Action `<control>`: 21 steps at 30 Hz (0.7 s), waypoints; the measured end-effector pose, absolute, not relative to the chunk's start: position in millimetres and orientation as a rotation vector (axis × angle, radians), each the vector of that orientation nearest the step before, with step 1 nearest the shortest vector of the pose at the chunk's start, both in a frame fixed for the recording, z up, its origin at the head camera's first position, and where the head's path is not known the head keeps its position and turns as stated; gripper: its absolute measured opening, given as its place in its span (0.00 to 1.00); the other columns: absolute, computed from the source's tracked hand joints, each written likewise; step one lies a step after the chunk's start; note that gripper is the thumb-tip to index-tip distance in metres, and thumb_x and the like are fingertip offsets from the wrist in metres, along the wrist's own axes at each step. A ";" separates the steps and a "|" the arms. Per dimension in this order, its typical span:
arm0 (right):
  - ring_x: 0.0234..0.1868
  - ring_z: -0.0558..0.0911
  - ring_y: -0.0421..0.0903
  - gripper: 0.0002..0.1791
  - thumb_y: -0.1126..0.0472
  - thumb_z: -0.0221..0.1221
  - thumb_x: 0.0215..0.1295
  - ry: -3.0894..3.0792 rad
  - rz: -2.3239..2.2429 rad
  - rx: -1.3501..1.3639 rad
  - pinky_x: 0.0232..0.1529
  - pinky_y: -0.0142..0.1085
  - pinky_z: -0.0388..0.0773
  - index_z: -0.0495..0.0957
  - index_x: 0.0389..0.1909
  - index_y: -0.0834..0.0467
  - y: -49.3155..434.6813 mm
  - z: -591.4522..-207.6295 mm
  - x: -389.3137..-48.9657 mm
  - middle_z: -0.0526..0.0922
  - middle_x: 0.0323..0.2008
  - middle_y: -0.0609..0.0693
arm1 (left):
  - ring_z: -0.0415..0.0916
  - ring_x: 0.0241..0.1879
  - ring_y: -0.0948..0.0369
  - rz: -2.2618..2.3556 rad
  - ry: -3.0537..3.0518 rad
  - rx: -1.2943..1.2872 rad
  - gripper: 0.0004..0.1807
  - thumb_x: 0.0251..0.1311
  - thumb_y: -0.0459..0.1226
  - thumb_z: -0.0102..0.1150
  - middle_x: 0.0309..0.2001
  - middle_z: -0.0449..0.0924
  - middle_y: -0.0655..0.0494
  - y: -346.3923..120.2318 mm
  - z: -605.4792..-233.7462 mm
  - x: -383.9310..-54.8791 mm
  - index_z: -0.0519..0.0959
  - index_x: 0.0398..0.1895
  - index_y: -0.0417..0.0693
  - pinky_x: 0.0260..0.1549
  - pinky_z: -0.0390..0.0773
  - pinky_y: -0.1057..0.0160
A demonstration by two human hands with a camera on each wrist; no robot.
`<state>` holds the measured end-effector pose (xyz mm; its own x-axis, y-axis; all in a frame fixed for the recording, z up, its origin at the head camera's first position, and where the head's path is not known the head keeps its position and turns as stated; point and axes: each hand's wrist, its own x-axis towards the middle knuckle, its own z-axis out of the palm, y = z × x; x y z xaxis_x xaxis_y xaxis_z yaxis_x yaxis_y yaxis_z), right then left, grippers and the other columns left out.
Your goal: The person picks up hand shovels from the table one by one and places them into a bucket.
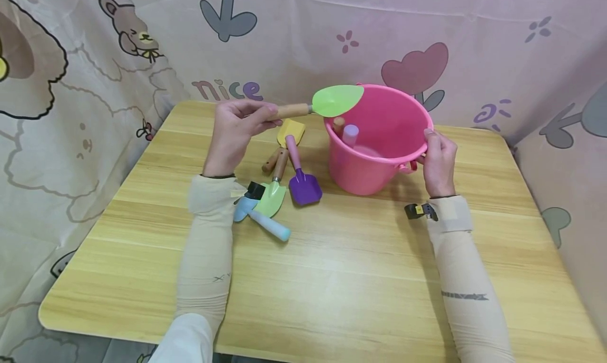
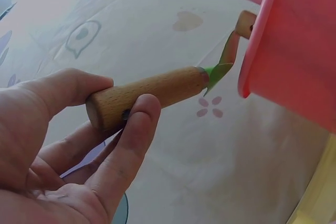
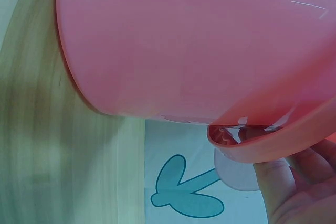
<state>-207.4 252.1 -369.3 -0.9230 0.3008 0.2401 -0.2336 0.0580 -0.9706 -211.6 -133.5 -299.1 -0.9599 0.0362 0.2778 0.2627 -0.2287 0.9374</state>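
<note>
My left hand (image 1: 233,134) pinches the wooden handle of a light-green trowel (image 1: 336,100), thumb and fingers near the handle's end in the left wrist view. Its leaf-shaped blade points right, and in the head view the tip overlaps the near-left rim of a pink bucket (image 1: 360,173). The bucket stands on the table, tipped slightly, its mouth facing up. On its right side my right hand (image 1: 438,160) grips the rim by the handle mount, with the pink handle (image 3: 273,148) hanging there. Inside the bucket, a wooden handle end (image 1: 338,125) and a lilac handle (image 1: 350,135) stick up.
Left of the bucket several toy garden tools lie on the wooden table (image 1: 351,278): a purple shovel (image 1: 305,188), a yellow shovel (image 1: 295,128), another green trowel (image 1: 270,200) and a blue-handled tool (image 1: 270,226). A printed curtain (image 1: 303,41) hangs behind.
</note>
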 end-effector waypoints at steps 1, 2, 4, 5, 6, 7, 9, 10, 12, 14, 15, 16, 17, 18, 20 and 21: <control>0.35 0.89 0.44 0.22 0.54 0.50 0.78 -1.962 1.925 -0.066 0.39 0.28 0.88 0.83 0.39 0.69 252.0 -369.3 -207.5 0.83 0.36 0.55 | 0.90 0.32 0.57 -2.323 -1.856 -0.372 0.05 0.61 0.28 0.70 0.35 0.88 0.48 -132.1 -299.2 -211.5 0.89 0.38 0.34 0.44 0.89 0.61; 0.35 0.89 0.44 0.22 0.54 0.50 0.78 -1.960 1.926 -0.065 0.39 0.28 0.88 0.83 0.39 0.70 252.0 -369.4 -207.6 0.83 0.36 0.55 | 0.90 0.32 0.57 -2.320 -1.860 -0.379 0.05 0.61 0.28 0.70 0.35 0.88 0.48 -131.0 -299.2 -211.4 0.88 0.38 0.34 0.44 0.89 0.61; 0.35 0.89 0.44 0.23 0.54 0.50 0.78 -1.959 1.926 -0.063 0.39 0.28 0.88 0.83 0.40 0.71 251.9 -369.5 -207.8 0.83 0.36 0.55 | 0.90 0.32 0.57 -2.318 -1.860 -0.393 0.04 0.61 0.27 0.70 0.35 0.89 0.48 -128.8 -299.1 -210.9 0.89 0.38 0.34 0.44 0.90 0.61; 0.35 0.89 0.44 0.23 0.54 0.50 0.78 -1.957 1.928 -0.062 0.38 0.27 0.88 0.82 0.39 0.71 251.9 -369.4 -207.9 0.83 0.36 0.55 | 0.90 0.32 0.57 -2.318 -1.858 -0.399 0.04 0.61 0.27 0.70 0.34 0.89 0.49 -127.9 -298.9 -210.7 0.89 0.37 0.34 0.44 0.90 0.61; 0.35 0.89 0.44 0.23 0.54 0.50 0.78 -1.959 1.925 -0.060 0.39 0.27 0.88 0.82 0.39 0.72 251.9 -369.3 -207.8 0.83 0.36 0.55 | 0.90 0.32 0.57 -2.323 -1.851 -0.409 0.04 0.61 0.27 0.69 0.34 0.89 0.49 -126.9 -298.8 -210.7 0.89 0.37 0.34 0.44 0.90 0.61; 0.35 0.89 0.44 0.23 0.54 0.50 0.78 -1.964 1.921 -0.060 0.39 0.27 0.88 0.82 0.38 0.72 251.9 -369.4 -207.8 0.83 0.35 0.55 | 0.90 0.32 0.57 -2.327 -1.844 -0.418 0.03 0.61 0.26 0.69 0.34 0.89 0.49 -126.0 -298.8 -210.5 0.89 0.37 0.34 0.43 0.90 0.61; 0.34 0.88 0.45 0.24 0.53 0.50 0.78 -1.974 1.909 -0.062 0.39 0.27 0.88 0.82 0.37 0.71 251.8 -369.4 -207.4 0.83 0.35 0.54 | 0.90 0.32 0.57 -2.332 -1.833 -0.432 0.03 0.61 0.26 0.69 0.34 0.89 0.49 -123.9 -299.1 -210.6 0.89 0.36 0.34 0.43 0.90 0.61; 0.34 0.88 0.45 0.24 0.53 0.50 0.79 -1.980 1.902 -0.064 0.39 0.27 0.88 0.82 0.37 0.71 251.8 -369.3 -207.2 0.83 0.34 0.54 | 0.90 0.32 0.57 -2.327 -1.833 -0.436 0.03 0.61 0.26 0.69 0.34 0.89 0.49 -122.8 -299.4 -210.8 0.89 0.36 0.34 0.43 0.90 0.61; 0.34 0.87 0.45 0.25 0.52 0.50 0.79 -1.990 1.888 -0.068 0.40 0.28 0.88 0.82 0.36 0.71 251.8 -369.3 -206.9 0.82 0.34 0.54 | 0.90 0.31 0.57 -2.317 -1.834 -0.433 0.03 0.61 0.26 0.69 0.34 0.89 0.49 -120.3 -300.6 -211.5 0.89 0.36 0.34 0.43 0.90 0.61; 0.34 0.87 0.45 0.25 0.52 0.50 0.79 -1.993 1.887 -0.071 0.40 0.28 0.88 0.82 0.36 0.71 251.9 -369.5 -206.7 0.82 0.33 0.53 | 0.89 0.31 0.58 -2.300 -1.845 -0.418 0.03 0.61 0.27 0.70 0.34 0.89 0.50 -117.7 -302.0 -212.1 0.89 0.36 0.35 0.43 0.90 0.62; 0.34 0.87 0.45 0.25 0.52 0.50 0.79 -1.995 1.886 -0.072 0.40 0.28 0.88 0.82 0.36 0.71 251.9 -369.5 -206.7 0.82 0.33 0.53 | 0.89 0.31 0.58 -2.291 -1.852 -0.411 0.03 0.61 0.27 0.70 0.33 0.89 0.50 -116.5 -302.7 -212.4 0.89 0.36 0.35 0.43 0.90 0.62; 0.34 0.87 0.44 0.25 0.52 0.50 0.79 -1.993 1.888 -0.072 0.40 0.28 0.88 0.82 0.36 0.71 251.8 -369.5 -206.7 0.82 0.33 0.53 | 0.89 0.31 0.59 -2.281 -1.861 -0.403 0.04 0.61 0.28 0.70 0.33 0.89 0.50 -115.2 -303.3 -212.7 0.89 0.36 0.34 0.43 0.90 0.63; 0.34 0.87 0.44 0.25 0.52 0.50 0.79 -1.991 1.892 -0.069 0.40 0.28 0.88 0.82 0.36 0.71 251.8 -369.5 -206.8 0.82 0.33 0.52 | 0.89 0.31 0.59 -2.272 -1.870 -0.398 0.04 0.60 0.28 0.71 0.33 0.89 0.50 -114.1 -303.8 -212.9 0.89 0.37 0.34 0.43 0.90 0.63; 0.34 0.87 0.44 0.25 0.52 0.50 0.79 -1.991 1.891 -0.066 0.40 0.28 0.88 0.82 0.37 0.71 251.8 -369.5 -206.9 0.82 0.33 0.52 | 0.89 0.31 0.59 -2.259 -1.882 -0.397 0.05 0.60 0.29 0.71 0.34 0.89 0.51 -113.0 -304.2 -212.9 0.89 0.37 0.34 0.43 0.90 0.63; 0.33 0.87 0.44 0.25 0.52 0.49 0.79 -1.989 1.896 -0.061 0.39 0.28 0.88 0.82 0.37 0.71 252.0 -369.6 -207.1 0.83 0.33 0.52 | 0.89 0.31 0.59 -2.232 -1.909 -0.396 0.07 0.60 0.30 0.72 0.34 0.90 0.51 -110.8 -304.5 -212.7 0.88 0.38 0.33 0.43 0.90 0.63; 0.33 0.87 0.44 0.25 0.52 0.49 0.79 -1.990 1.894 -0.059 0.38 0.28 0.88 0.82 0.38 0.71 252.0 -369.6 -207.3 0.83 0.33 0.52 | 0.90 0.31 0.60 -2.218 -1.921 -0.399 0.08 0.60 0.30 0.72 0.34 0.90 0.51 -109.8 -304.6 -212.6 0.88 0.39 0.32 0.43 0.90 0.63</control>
